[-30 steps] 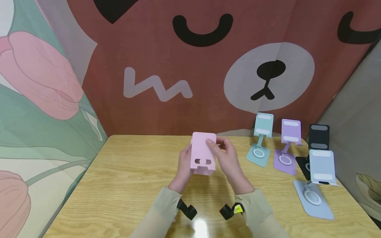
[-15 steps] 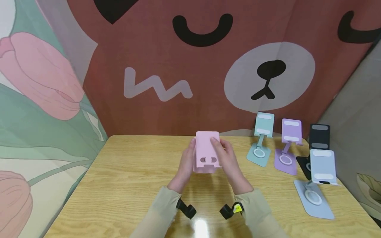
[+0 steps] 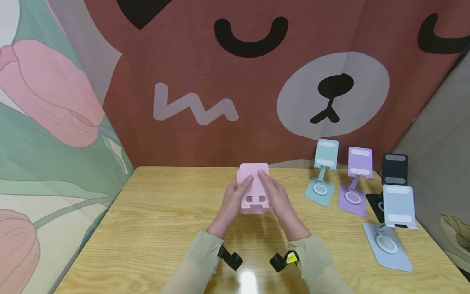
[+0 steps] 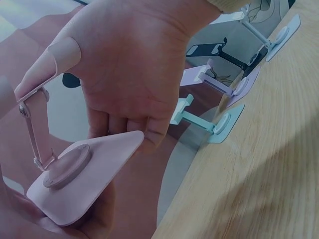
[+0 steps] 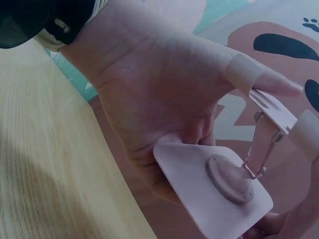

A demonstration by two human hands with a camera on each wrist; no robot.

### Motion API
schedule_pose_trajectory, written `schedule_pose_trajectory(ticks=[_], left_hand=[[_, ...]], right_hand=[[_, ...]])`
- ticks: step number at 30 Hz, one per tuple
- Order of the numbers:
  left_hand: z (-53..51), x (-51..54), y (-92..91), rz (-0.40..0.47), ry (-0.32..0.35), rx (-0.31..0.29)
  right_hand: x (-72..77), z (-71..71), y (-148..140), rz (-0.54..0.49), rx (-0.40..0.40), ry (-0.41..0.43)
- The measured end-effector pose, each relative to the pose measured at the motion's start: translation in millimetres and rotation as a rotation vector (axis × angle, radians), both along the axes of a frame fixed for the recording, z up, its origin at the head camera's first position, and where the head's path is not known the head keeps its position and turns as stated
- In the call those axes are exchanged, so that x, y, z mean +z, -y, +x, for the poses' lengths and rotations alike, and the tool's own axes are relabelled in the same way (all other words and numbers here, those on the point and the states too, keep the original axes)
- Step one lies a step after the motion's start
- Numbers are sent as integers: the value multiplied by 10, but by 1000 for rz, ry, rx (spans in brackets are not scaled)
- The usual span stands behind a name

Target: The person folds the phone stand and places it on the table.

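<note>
Both hands hold a pink folding stand (image 3: 255, 188) above the table's middle. The left hand (image 3: 228, 206) grips its left side and the right hand (image 3: 284, 210) its right, with both thumbs on the upper plate. In the left wrist view, the right hand (image 4: 137, 59) has its fingers behind the stand's base plate (image 4: 99, 174), and part of the left hand (image 4: 25, 219) shows below. Across the right wrist view, the left hand (image 5: 154, 79) holds the base plate (image 5: 194, 184) from the other side; the right hand (image 5: 299, 214) is partly visible.
Stands in teal (image 3: 325, 153), purple (image 3: 360, 162), black (image 3: 394, 168) and light blue (image 3: 398, 206) are grouped on the right of the wooden table (image 3: 154, 228). A printed curtain (image 3: 183, 143) hangs behind the table.
The left thumb has come from the stand's left edge onto the front of its upper plate. The pink stand shifted slightly right, then a little back left. Both hands keep their hold.
</note>
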State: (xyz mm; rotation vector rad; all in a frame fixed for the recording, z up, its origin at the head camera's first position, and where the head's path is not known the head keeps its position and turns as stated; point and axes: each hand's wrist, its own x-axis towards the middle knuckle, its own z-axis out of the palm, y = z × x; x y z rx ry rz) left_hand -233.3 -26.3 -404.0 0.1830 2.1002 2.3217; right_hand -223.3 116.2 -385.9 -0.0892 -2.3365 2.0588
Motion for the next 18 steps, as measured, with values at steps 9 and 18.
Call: schedule_pose_trajectory(ticks=[9, 18], left_hand=[[-5, 9, -10, 2, -6, 26], [6, 17, -24, -32, -11, 53]], right_hand=[[15, 6, 2, 26, 9, 1], [14, 16, 7, 33, -7, 9]])
